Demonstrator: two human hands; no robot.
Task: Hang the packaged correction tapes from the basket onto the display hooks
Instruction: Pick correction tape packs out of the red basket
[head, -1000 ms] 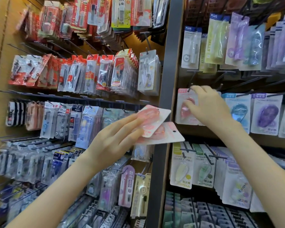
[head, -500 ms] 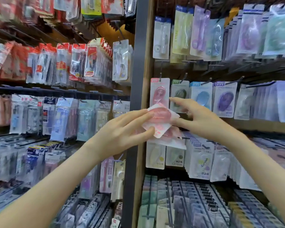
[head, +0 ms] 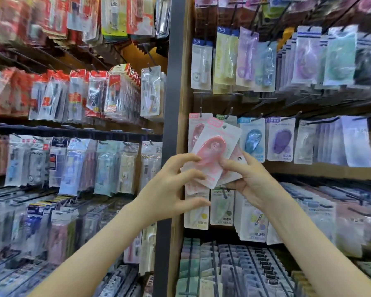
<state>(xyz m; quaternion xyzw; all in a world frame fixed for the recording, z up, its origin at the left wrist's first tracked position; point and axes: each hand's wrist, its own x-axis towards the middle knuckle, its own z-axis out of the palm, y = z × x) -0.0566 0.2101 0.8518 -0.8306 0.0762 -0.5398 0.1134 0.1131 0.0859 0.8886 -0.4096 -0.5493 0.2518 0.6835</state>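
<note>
I hold a few pink packaged correction tapes in front of the right-hand display panel. The front pack [head: 215, 144] is tilted, its hang hole at the upper right. My right hand [head: 250, 179] pinches its lower right part, thumb on the front. My left hand [head: 174, 187] grips the pack's left edge with curled fingertips, and the packs behind it [head: 192, 187] show below those fingers. One pink pack [head: 195, 130] hangs on the leftmost hook [head: 201, 109] of the middle row, partly hidden by the held pack. The basket is out of view.
Blue [head: 252, 140] and purple [head: 281, 139] tape packs hang to the right on the same row. Long black hooks stick out towards me across both panels. A dark upright post [head: 171, 82] divides the left panel of red-carded goods from the right one.
My right hand left the hung pink pack, came back to the packs in my left hand and took hold of the front one. The view has shifted right and closer to the tape row.
</note>
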